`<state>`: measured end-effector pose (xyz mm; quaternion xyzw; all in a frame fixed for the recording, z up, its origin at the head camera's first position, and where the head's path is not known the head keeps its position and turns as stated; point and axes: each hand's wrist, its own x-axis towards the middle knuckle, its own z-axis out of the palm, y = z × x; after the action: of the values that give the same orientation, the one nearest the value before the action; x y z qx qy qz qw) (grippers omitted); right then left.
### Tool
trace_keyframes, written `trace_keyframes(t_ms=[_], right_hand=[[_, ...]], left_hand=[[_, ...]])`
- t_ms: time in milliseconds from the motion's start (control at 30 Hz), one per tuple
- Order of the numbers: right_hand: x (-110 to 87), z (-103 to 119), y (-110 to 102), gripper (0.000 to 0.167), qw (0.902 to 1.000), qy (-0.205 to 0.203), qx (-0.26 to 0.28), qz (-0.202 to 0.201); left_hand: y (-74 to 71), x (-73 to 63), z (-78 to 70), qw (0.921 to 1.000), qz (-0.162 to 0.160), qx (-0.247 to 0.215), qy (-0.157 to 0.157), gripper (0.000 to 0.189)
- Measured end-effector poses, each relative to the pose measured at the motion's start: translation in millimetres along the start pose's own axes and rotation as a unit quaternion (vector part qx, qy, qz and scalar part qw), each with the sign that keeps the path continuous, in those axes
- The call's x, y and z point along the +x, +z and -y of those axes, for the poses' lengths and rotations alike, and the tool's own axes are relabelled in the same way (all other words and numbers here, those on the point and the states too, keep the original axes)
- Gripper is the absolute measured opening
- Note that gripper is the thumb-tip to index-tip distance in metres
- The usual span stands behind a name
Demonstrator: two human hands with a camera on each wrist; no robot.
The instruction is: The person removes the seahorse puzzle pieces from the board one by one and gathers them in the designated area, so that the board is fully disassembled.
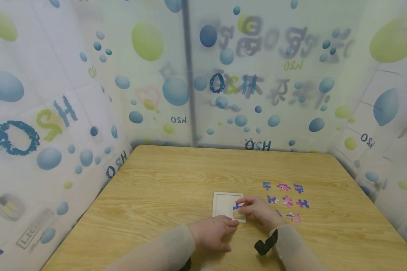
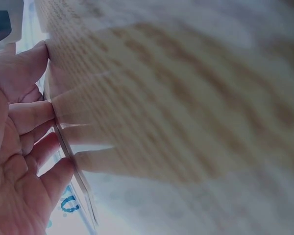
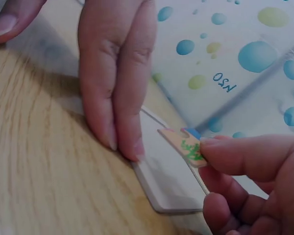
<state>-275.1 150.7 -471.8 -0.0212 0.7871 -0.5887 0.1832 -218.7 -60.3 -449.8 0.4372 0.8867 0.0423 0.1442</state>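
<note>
A white square puzzle tray (image 1: 224, 205) lies on the wooden table, its raised rim running around a plain recess. My right hand (image 1: 259, 211) pinches a jigsaw piece (image 3: 186, 147) between thumb and fingers over the tray's right side. That piece is tan with green coral and has some blue; it is tilted in the right wrist view. My left hand (image 1: 213, 231) touches the tray's near edge with its fingertips, fingers nearly straight, as the right wrist view also shows. In the left wrist view the left fingers (image 2: 34, 117) meet the tabletop and its reflection.
Several loose jigsaw pieces (image 1: 287, 201) in pink, blue and purple lie in rough rows right of the tray, some partly hidden by the right hand. The table (image 1: 149, 188) reaches back to a patterned curtain (image 1: 146, 124) on three sides. A black strap (image 1: 267, 244) circles the right wrist.
</note>
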Motion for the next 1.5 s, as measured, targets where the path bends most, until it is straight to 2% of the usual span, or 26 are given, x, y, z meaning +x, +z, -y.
trace_keyframes(t_ms=[200, 500, 633, 833, 1000, 1167, 1300, 1500], right_hand=[[1.4, -0.1, -5.5, 0.029, 0.9992, -0.001, 0.038, 0.009], [-10.7, 2.8, -25.8, 0.039, 0.9958, -0.046, 0.058, 0.054], [-16.7, 2.5, -41.4, 0.041, 0.9978, -0.045, 0.031, 0.037], [-24.6, -1.4, -67.9, 0.041, 0.9990, -0.024, 0.032, 0.022], [-31.7, -6.1, -87.9, 0.046, 0.9997, -0.024, 0.004, 0.007], [-37.4, -10.4, -107.5, 0.042, 0.9996, 0.001, 0.025, 0.012], [-40.1, -13.1, -120.2, 0.040, 0.9993, 0.003, 0.034, 0.017], [-44.3, -17.2, -136.1, 0.044, 0.9997, -0.010, -0.022, -0.005]], left_hand=[[0.2, 0.1, 0.6, 1.0000, -0.002, 0.003, 0.002, 0.063], [2.1, 0.5, 0.2, 1.0000, 0.000, 0.003, 0.000, 0.063], [2.2, 0.3, -1.0, 1.0000, -0.002, 0.008, -0.002, 0.064], [2.8, -0.2, -1.9, 0.9998, -0.009, 0.015, -0.005, 0.064], [3.2, -0.9, -1.7, 0.9998, -0.010, 0.019, -0.004, 0.064], [1.5, -1.6, -1.9, 0.9998, -0.008, 0.018, -0.002, 0.064], [0.7, -2.2, -2.3, 0.9999, -0.004, 0.010, -0.004, 0.064], [0.8, -2.5, -2.4, 1.0000, -0.003, 0.007, -0.005, 0.064]])
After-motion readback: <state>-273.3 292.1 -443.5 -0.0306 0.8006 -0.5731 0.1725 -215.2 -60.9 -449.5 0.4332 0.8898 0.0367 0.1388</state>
